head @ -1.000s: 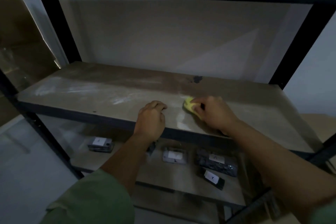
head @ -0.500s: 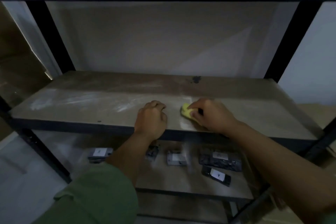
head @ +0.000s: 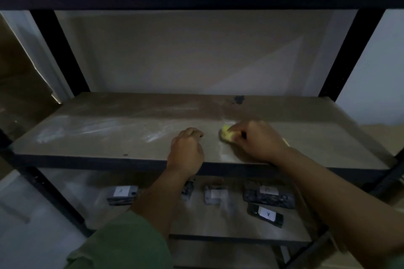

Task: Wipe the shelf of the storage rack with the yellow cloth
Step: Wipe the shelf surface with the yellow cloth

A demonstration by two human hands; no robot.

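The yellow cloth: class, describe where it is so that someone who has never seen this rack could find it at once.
Start at the middle shelf of the dark-framed storage rack. Near its front edge, right of centre, the right hand grips the yellow cloth, bunched against the board. It is the only bright yellow thing here; the left hand beside it holds nothing.

The small, crumpled yellow cloth point(head: 226, 135) lies bunched on the flat grey-brown shelf board of the black-framed storage rack point(head: 105, 137), just right of the board's middle, near its front edge. Most of the cloth is covered; only its lump toward 9 o'clock shows. Pale, dusty streaks mark the shelf toward 9 o'clock, and a dark blot sits toward 12 o'clock.
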